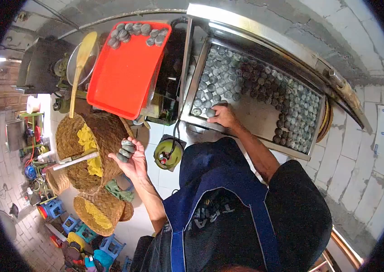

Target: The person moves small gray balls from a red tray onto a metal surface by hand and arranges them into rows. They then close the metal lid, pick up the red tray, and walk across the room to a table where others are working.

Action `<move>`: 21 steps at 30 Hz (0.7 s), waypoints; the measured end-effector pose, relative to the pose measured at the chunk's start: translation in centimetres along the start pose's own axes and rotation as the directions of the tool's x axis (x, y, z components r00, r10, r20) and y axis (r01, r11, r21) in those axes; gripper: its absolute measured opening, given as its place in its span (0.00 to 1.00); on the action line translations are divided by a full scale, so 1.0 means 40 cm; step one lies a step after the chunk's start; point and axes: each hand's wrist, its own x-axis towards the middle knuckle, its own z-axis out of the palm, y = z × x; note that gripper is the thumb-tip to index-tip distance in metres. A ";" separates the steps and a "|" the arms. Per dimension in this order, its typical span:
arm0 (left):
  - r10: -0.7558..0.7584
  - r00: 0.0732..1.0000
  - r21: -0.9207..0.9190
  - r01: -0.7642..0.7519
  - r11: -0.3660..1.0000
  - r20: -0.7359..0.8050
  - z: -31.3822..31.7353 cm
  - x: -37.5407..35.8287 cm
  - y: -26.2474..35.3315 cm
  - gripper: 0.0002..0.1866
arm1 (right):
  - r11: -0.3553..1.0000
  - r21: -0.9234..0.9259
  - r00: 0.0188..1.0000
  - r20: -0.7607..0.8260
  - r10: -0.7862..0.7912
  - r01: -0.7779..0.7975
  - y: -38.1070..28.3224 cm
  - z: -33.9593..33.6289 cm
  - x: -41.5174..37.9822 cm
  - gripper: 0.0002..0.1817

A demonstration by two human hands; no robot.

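Observation:
My left hand is raised palm up at the left, its fingers curled round a short stack of grey, round, flattened pieces. Reaching to the near left edge of a metal-framed tray, my right hand pinches one grey round piece between thumb and fingers. Many similar grey pieces lie in rows inside that tray, with darker brown-black ones among them. A red tray to the left bears more grey pieces along its far end.
A green gas cylinder stands on the floor between my arms. Woven baskets with yellow cloth are at the left. A long wooden paddle leans over a metal bowl. Blue stools are at lower left.

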 end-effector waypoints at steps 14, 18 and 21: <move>-0.020 1.000 -0.001 0.020 1.000 -0.008 0.030 -0.003 0.000 0.41 | 0.926 -0.356 0.989 0.120 -0.085 0.123 -0.018 0.028 0.055 0.10; -0.033 0.999 0.003 0.033 0.999 0.007 0.009 0.004 0.002 0.41 | 0.912 -0.374 0.982 0.144 -0.124 0.170 -0.038 0.023 0.052 0.09; -0.040 0.999 0.003 0.040 0.999 0.016 0.017 0.006 -0.002 0.41 | 0.864 -0.488 0.990 0.122 -0.073 0.124 -0.036 0.016 0.052 0.07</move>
